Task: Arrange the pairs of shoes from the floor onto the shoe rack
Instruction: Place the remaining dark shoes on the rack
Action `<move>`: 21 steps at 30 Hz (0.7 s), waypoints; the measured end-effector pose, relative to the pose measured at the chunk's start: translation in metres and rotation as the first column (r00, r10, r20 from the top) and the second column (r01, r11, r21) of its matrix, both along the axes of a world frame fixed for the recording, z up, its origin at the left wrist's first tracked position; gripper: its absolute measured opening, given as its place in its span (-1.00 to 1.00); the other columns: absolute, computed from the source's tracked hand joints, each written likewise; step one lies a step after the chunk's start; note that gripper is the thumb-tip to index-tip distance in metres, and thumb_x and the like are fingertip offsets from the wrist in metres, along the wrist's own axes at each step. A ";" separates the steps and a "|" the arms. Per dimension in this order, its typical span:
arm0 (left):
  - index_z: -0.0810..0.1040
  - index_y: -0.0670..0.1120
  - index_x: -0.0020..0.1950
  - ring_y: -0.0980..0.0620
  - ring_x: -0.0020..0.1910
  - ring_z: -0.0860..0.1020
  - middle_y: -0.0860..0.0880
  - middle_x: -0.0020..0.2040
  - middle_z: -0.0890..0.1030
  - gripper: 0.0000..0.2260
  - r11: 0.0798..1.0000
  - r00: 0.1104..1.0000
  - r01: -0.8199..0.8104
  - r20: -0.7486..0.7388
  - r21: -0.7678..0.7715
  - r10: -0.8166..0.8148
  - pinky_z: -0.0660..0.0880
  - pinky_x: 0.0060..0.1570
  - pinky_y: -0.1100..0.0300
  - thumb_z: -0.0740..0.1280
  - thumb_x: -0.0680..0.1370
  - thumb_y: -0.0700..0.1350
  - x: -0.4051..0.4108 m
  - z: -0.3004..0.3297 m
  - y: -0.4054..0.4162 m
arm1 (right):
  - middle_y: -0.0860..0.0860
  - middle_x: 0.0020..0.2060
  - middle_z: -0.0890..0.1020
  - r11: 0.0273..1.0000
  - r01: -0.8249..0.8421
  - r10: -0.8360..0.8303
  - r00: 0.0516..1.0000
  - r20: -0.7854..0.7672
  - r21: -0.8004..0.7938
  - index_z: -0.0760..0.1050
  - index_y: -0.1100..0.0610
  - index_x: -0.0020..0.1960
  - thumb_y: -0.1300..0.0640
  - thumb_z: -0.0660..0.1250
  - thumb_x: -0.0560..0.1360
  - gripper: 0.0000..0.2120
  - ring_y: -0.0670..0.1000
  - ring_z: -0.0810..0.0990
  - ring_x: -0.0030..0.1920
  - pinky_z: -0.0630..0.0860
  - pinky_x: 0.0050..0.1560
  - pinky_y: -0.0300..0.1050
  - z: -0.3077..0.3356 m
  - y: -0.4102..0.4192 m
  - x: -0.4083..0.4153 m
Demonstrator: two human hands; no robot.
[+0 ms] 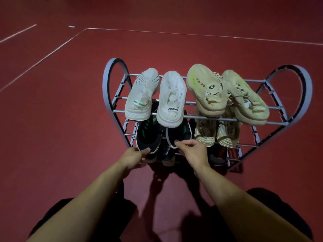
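A grey metal shoe rack (286,122) with heart-shaped ends stands on the red floor (70,119), its bars running left to right. On the top tier two white sneakers (172,98) sit at the left and two beige sneakers (208,89) at the right, each with its long axis running near to far, heel toward the person and toe pointing away; the beige pair angles slightly to the far left.

On the middle tier, at the left, lie two black sneakers with green stripes. The left black sneaker (147,137) and the right black sneaker (178,133) both run near to far, heels at the near edge of the rack and toes hidden under the white pair. To their right on the same tier is a second pair of beige sneakers (205,134), heels also near. Darker shoes (216,154) sit on the lowest tier, too shadowed to make out.

Both bare forearms reach forward from the bottom of the view. The left hand (134,157) grips the heel of the left black sneaker, thumb on the heel's upper edge, fingers curled beneath it. The right hand (191,150) is at the heel of the right black sneaker, palm down, fingers bent with the tips pinching the heel's pale rim. The hands are near each other, one heel apiece.
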State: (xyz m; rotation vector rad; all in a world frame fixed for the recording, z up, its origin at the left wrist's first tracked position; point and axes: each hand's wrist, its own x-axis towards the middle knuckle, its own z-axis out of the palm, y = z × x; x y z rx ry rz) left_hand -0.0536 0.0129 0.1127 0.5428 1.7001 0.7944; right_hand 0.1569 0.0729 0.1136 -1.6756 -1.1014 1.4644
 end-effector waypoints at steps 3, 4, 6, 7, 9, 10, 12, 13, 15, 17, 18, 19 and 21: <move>0.59 -0.26 0.06 -0.09 -0.09 0.63 -0.14 -0.13 0.64 -0.85 0.966 0.922 -0.260 0.293 -0.013 0.252 0.65 -0.08 0.12 0.34 0.64 -0.17 0.012 0.005 0.000 | 0.14 -0.11 0.73 0.991 -0.037 0.027 0.996 -0.080 -0.131 0.48 0.12 -0.03 0.06 0.63 0.31 -0.60 0.10 0.75 -0.15 0.67 0.04 0.10 0.000 -0.013 0.005; 0.59 -0.28 0.09 -0.09 -0.09 0.63 -0.17 -0.07 0.65 -0.87 0.958 0.895 -0.285 0.352 -0.024 0.275 0.67 -0.15 0.16 0.31 0.64 -0.22 0.017 0.005 -0.001 | 0.16 -0.03 0.71 0.980 -0.046 0.014 0.987 -0.162 -0.196 0.42 0.16 0.09 0.13 0.61 0.35 -0.55 0.11 0.74 -0.10 0.67 0.03 0.04 -0.001 -0.016 0.007; 0.56 -0.31 0.20 -0.10 -0.04 0.65 -0.21 0.06 0.67 -0.82 0.956 0.867 -0.291 0.411 -0.044 0.283 0.65 -0.12 0.14 0.31 0.63 -0.27 0.028 0.004 -0.002 | 0.17 0.02 0.69 0.956 -0.028 -0.065 0.950 -0.304 -0.291 0.30 0.24 0.34 0.23 0.54 0.42 -0.39 0.15 0.73 -0.02 0.65 0.05 0.01 -0.003 -0.021 0.009; 0.55 -0.32 0.25 -0.10 -0.02 0.67 -0.21 0.11 0.67 -0.78 0.957 0.862 -0.283 0.423 -0.054 0.279 0.63 -0.08 0.13 0.32 0.62 -0.28 0.031 0.003 -0.004 | 0.16 0.02 0.67 0.947 -0.003 -0.116 0.929 -0.352 -0.320 0.26 0.22 0.40 0.28 0.48 0.47 -0.40 0.18 0.71 0.02 0.63 0.10 0.06 -0.001 -0.023 0.009; 0.56 -0.29 0.28 -0.08 0.00 0.69 -0.21 0.17 0.68 -0.74 0.971 0.866 -0.227 0.441 -0.073 0.235 0.63 -0.08 0.14 0.36 0.60 -0.25 0.038 0.006 -0.009 | 0.14 0.03 0.60 0.929 0.081 -0.237 0.880 -0.412 -0.362 0.24 0.14 0.42 0.34 0.35 0.54 -0.48 0.23 0.65 0.09 0.60 0.15 0.20 0.002 -0.025 0.011; 0.58 -0.27 0.27 -0.05 0.00 0.71 -0.19 0.16 0.69 -0.73 0.983 0.872 -0.168 0.452 -0.079 0.185 0.65 -0.10 0.15 0.38 0.59 -0.21 0.041 0.009 -0.012 | 0.14 0.06 0.55 0.917 0.116 -0.288 0.854 -0.433 -0.383 0.23 0.06 0.39 0.35 0.30 0.56 -0.51 0.25 0.64 0.10 0.62 0.09 0.25 0.001 -0.027 0.012; 0.62 -0.20 0.24 0.00 0.02 0.72 -0.14 0.12 0.72 -0.71 0.996 0.882 -0.044 0.465 -0.080 0.076 0.66 -0.09 0.18 0.42 0.57 -0.10 0.050 0.013 -0.020 | 0.17 0.13 0.51 0.896 0.164 -0.353 0.827 -0.438 -0.413 0.25 0.08 0.30 0.36 0.21 0.57 -0.63 0.29 0.65 0.08 0.66 -0.11 0.25 0.002 -0.032 0.012; 0.64 -0.18 0.22 0.01 0.05 0.72 -0.12 0.11 0.73 -0.71 0.997 0.883 -0.011 0.468 -0.072 0.043 0.66 -0.07 0.19 0.43 0.56 -0.05 0.055 0.016 -0.024 | 0.21 0.17 0.53 0.891 0.169 -0.357 0.834 -0.421 -0.421 0.29 0.18 0.32 0.35 0.18 0.57 -0.66 0.29 0.66 0.06 0.67 -0.16 0.24 0.003 -0.035 0.011; 0.66 -0.16 0.20 0.03 0.07 0.71 -0.10 0.10 0.73 -0.71 0.998 0.882 0.017 0.471 -0.062 0.015 0.65 -0.04 0.20 0.43 0.56 -0.02 0.064 0.018 -0.031 | 0.23 0.16 0.60 0.880 0.182 -0.369 0.844 -0.390 -0.438 0.39 0.23 0.33 0.34 0.13 0.57 -0.66 0.23 0.68 0.01 0.67 -0.07 0.23 0.000 -0.043 0.006; 0.67 -0.15 0.19 0.04 0.08 0.70 -0.10 0.09 0.73 -0.74 0.996 0.881 0.041 0.473 -0.077 0.001 0.64 0.01 0.20 0.43 0.56 -0.04 0.072 0.018 -0.037 | 0.19 0.04 0.67 0.872 0.222 -0.394 0.847 -0.356 -0.437 0.48 0.19 0.26 0.31 0.13 0.58 -0.70 0.19 0.68 -0.02 0.64 0.03 0.18 -0.001 -0.049 -0.001; 0.67 -0.15 0.19 0.05 0.08 0.70 -0.09 0.09 0.73 -0.75 0.995 0.880 0.053 0.475 -0.086 -0.006 0.63 0.03 0.20 0.43 0.57 -0.06 0.075 0.017 -0.040 | 0.17 0.01 0.68 0.867 0.248 -0.415 0.839 -0.353 -0.433 0.48 0.17 0.25 0.26 0.16 0.58 -0.72 0.19 0.68 -0.01 0.65 0.02 0.14 -0.002 -0.050 -0.006; 0.67 -0.14 0.20 0.06 0.07 0.69 -0.08 0.09 0.74 -0.75 0.994 0.884 0.067 0.468 -0.088 -0.018 0.62 0.01 0.21 0.43 0.57 -0.06 0.077 0.015 -0.043 | 0.15 0.02 0.68 0.861 0.276 -0.434 0.838 -0.333 -0.428 0.46 0.12 0.26 0.18 0.21 0.56 -0.72 0.21 0.69 0.01 0.66 -0.01 0.13 -0.004 -0.051 -0.011; 0.66 -0.13 0.22 0.10 0.00 0.70 -0.04 0.08 0.74 -0.74 0.992 0.901 0.099 0.429 -0.077 -0.057 0.62 -0.11 0.25 0.43 0.57 -0.07 0.082 0.011 -0.047 | 0.13 0.08 0.63 0.849 0.346 -0.466 0.846 -0.259 -0.398 0.32 0.03 0.28 0.01 0.31 0.52 -0.62 0.22 0.67 0.00 0.65 0.04 0.18 -0.013 -0.049 -0.023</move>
